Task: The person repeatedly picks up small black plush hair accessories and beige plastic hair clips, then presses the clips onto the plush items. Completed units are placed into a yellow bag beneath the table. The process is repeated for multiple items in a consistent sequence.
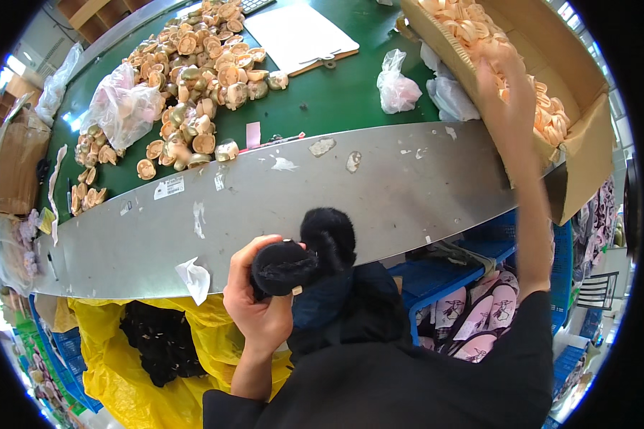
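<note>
My left hand (259, 300) grips a black furry doll wig (304, 254) with two round puffs, held in front of my chest just below the grey metal ledge (279, 193). My right hand (504, 89) is raised to the upper right and reaches into a tilted cardboard box (587, 121) full of small peach-coloured doll parts (472, 28). Its fingers rest among the parts; what they hold cannot be seen.
A green belt (329, 100) carries a heap of tan doll heads (200, 79), clear plastic bags (122, 107) and a clipboard with white paper (300, 36). A yellow bag with black wigs (161, 343) hangs lower left. Blue crates with pink printed pieces (479, 314) stand lower right.
</note>
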`<state>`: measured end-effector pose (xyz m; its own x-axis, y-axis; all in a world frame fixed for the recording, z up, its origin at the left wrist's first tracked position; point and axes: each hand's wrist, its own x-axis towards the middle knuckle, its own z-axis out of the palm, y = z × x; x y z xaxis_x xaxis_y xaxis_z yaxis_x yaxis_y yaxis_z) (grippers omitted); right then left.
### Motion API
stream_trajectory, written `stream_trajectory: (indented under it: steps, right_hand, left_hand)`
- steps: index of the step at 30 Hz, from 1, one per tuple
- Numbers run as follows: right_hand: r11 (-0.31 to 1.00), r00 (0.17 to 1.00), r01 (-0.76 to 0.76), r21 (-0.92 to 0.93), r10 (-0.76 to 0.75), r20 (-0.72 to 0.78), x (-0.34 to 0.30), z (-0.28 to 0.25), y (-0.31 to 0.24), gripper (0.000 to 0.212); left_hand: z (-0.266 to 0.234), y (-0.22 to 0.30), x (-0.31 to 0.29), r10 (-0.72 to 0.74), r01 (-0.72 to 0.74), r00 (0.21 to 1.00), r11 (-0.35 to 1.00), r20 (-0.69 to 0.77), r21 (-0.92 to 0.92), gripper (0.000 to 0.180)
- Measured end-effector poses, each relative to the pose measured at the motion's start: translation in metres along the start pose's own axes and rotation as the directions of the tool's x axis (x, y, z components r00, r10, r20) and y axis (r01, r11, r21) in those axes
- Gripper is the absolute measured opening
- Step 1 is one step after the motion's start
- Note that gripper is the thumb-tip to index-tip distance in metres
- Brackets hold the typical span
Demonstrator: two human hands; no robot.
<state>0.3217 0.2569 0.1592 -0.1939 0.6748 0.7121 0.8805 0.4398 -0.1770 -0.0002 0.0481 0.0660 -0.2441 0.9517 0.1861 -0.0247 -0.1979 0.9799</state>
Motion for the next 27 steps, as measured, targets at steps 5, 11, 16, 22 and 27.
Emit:
stream_trajectory:
  steps: [5,11,16,22,27]
  right_hand:
    - [0.863,0.761,-0.090,-0.498,0.382,0.525,0.035,0.023,0.296,0.053]
    - [0.901,0.585,-0.028,-0.433,0.366,0.724,0.024,0.056,0.269,0.046]
    - [0.915,0.712,-0.083,-0.395,0.332,0.619,0.018,0.043,0.261,0.044]
    - [0.908,0.705,-0.196,-0.370,0.393,0.591,0.028,0.043,0.252,0.049]
    - [0.891,0.785,-0.237,-0.387,0.411,0.464,0.035,0.048,0.248,0.043]
  left_hand:
    - [0.001,-0.015,0.003,0.153,-0.148,0.988,0.978,-0.023,0.150,0.038]
    - [-0.005,-0.013,-0.002,0.300,-0.308,0.951,0.938,0.074,0.160,0.052]
    - [-0.019,-0.018,0.000,0.277,-0.319,0.946,0.891,0.169,0.323,0.045]
    - [-0.024,-0.026,-0.008,0.354,-0.334,0.935,0.903,-0.029,0.268,0.048]
    - [-0.031,-0.011,-0.002,0.420,-0.392,0.907,0.824,0.023,0.408,0.054]
